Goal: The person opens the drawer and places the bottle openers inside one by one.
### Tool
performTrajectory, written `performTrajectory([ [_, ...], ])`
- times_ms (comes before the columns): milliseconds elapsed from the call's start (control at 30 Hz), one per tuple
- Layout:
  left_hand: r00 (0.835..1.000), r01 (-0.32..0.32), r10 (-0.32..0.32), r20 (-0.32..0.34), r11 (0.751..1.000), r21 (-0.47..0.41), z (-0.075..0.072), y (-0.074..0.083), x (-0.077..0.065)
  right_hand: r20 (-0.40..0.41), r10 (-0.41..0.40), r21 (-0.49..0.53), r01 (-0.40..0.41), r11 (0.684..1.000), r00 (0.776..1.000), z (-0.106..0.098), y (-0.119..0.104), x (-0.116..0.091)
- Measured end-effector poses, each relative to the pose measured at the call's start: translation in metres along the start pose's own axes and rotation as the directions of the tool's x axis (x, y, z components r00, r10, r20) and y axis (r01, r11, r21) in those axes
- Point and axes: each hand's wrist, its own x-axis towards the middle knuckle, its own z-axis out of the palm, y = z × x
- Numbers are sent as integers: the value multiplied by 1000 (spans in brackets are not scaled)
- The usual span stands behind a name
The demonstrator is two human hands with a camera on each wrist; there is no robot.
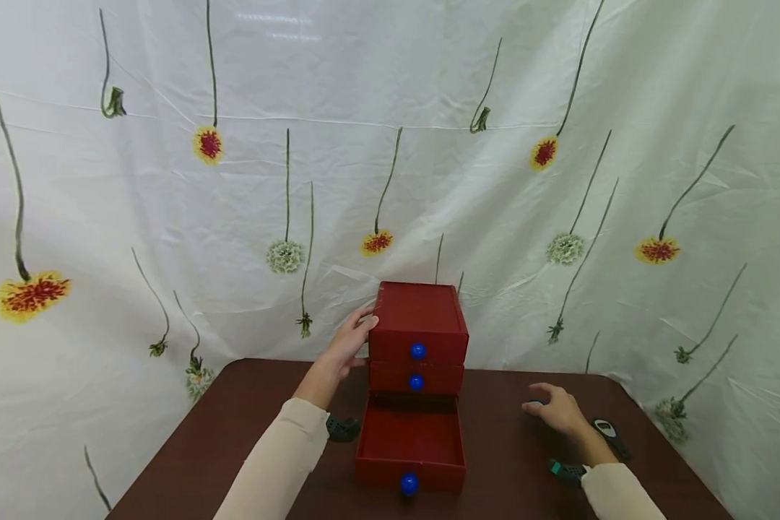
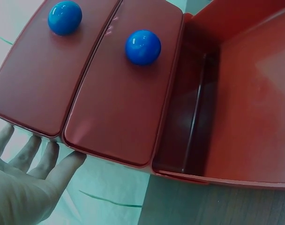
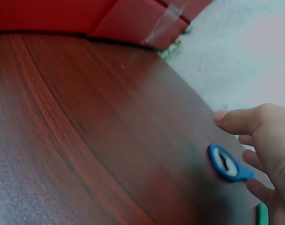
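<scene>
A red three-drawer box (image 1: 419, 310) with round blue knobs stands on the table. Its bottom drawer (image 1: 411, 473) is pulled out; the upper two are closed. My left hand (image 1: 346, 343) is against the box's left side, and the left wrist view shows its fingertips (image 2: 70, 161) at the side edges of the upper drawers. To the right of the box, my right hand (image 1: 559, 412) is over the table, fingers loosely bent. Close to those fingers lies a small blue object (image 3: 221, 161) with a rounded, pale-centred end and a narrow tail; its kind is unclear.
A dark handheld device (image 1: 609, 433) with a pale oval face lies to the right of my right hand. The dark brown wooden table (image 1: 500, 462) meets a white flower-printed cloth (image 1: 377, 180) at the back. The open drawer projects toward me.
</scene>
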Motion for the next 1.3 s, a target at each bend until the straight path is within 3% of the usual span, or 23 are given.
performTrajectory([
  [133, 1000, -3, 3, 5, 1000, 2, 0, 0, 1, -50, 17, 16, -16, 1000, 999, 10, 9, -2],
  [367, 1000, -12, 13, 24, 1000, -7, 4, 0, -1, -180, -71, -42, 64, 997, 981, 27, 22, -7],
  [500, 999, -13, 14, 33, 1000, -18, 6, 0, 0, -217, -85, -80, 70, 994, 972, 32, 25, -9],
  [967, 1000, -16, 16, 24, 1000, 6, 1, 3, -1, -229, -48, -74, 32, 997, 972, 35, 18, -7],
  [1300, 1000, -9, 9, 30, 1000, 13, -2, 0, 2, -136, 104, 7, -104, 995, 985, 30, 20, 0],
])
